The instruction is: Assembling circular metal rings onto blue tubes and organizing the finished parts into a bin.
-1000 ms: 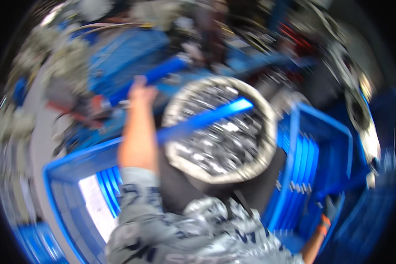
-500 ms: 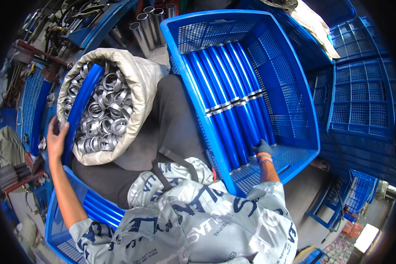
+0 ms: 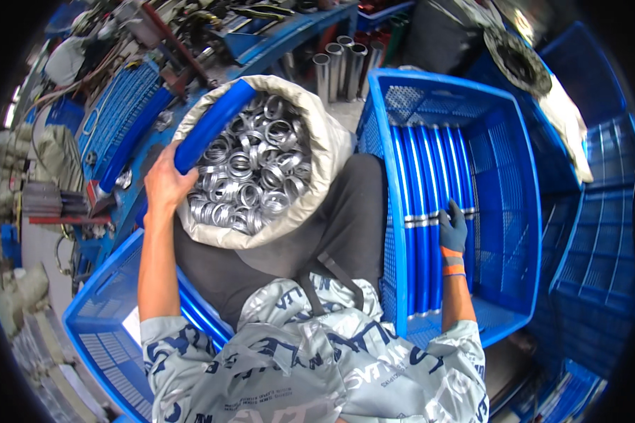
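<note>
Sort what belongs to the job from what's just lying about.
Likely in use:
blue tube in the left hand
sack of metal rings
crate of blue tubes under the right hand

Apparently lying about:
upright metal tubes
blue crates at far right

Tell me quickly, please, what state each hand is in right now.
Left hand: closed, holding a blue tube.
Right hand: gloved, at the tubes in the blue crate; whether it grips one cannot be told.
</note>
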Tool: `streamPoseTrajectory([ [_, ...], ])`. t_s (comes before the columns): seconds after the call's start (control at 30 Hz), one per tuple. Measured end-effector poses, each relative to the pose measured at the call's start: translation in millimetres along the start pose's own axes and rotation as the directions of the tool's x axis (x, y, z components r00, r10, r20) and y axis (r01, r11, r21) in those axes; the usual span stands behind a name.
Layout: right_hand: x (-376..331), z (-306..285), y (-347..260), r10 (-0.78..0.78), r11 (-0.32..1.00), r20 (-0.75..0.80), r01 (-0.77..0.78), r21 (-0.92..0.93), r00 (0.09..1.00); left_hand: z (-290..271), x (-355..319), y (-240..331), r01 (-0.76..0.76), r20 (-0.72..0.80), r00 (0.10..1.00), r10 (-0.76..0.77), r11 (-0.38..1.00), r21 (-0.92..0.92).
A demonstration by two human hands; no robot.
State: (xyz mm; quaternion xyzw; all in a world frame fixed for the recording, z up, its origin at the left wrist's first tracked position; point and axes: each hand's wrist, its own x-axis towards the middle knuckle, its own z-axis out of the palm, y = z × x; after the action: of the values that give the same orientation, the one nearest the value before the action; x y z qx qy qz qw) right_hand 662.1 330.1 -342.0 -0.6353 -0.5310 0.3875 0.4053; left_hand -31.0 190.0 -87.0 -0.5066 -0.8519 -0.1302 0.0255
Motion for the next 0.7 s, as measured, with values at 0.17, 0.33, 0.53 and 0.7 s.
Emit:
streamPoseTrajectory([
  [0.17,-21,139,-293,-0.688,0.686,0.534,0.682,0.254,0.492,-68,-52,-21,0.055,-0.137,0.987,-0.087,0.973,-0.222],
  [0.33,-87,284,-347,-0.244,0.245,0.962,0.967,-0.064,0.126,-96,-123,-45,0.141,-0.118,0.976,-0.184,0.943,-0.3],
  [0.53,-78,300,-337,-0.339,0.94,0.876,0.164,0.3,0.343,-115,-180,-45,0.061,-0.025,0.997,-0.076,0.925,-0.375],
  [0.7,-111,281,-347,-0.275,0.838,0.903,-0.379,0.394,0.329,-117,-186,-41,-0.022,0.091,0.994,0.059,0.932,-0.362],
])
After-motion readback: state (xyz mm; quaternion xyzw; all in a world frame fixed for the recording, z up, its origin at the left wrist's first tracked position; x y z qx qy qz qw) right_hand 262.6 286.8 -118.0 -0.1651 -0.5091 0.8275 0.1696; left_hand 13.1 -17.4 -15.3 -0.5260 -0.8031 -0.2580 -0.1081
